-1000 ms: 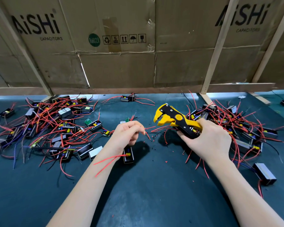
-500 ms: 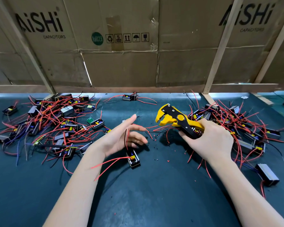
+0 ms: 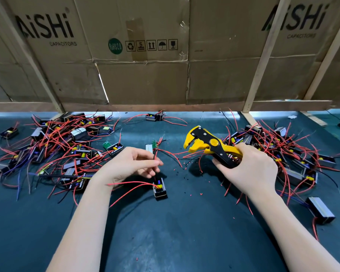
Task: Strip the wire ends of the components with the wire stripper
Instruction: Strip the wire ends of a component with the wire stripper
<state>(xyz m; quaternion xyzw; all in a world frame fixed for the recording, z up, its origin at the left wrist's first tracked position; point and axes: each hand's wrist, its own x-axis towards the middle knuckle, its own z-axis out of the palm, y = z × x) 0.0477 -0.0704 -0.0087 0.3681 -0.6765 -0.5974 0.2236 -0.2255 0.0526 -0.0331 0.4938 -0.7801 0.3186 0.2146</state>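
Observation:
A small black boxed component [image 3: 160, 188] with red and black wires lies on the dark mat [image 3: 175, 232] near the middle. My left hand [image 3: 130, 165] hovers just above it and pinches its wires between thumb and fingertips. To the right, my right hand [image 3: 247, 169] grips the handles of the yellow and black wire stripper [image 3: 208, 147], whose jaws point left and gape, a short way from the pinched wires.
A big pile of wired components [image 3: 53, 150] covers the left of the mat, another pile [image 3: 287, 154] sits at the right. A lone component [image 3: 154, 117] lies at the back, one grey box [image 3: 320, 211] at the right front. Cardboard panels [image 3: 145, 55] wall off the back. Insulation bits [image 3: 185, 169] dot the mat.
My left hand opened half a second ago, then closed its fingertips on the component's wires. The component lies a little further right. The stripper hand barely moved.

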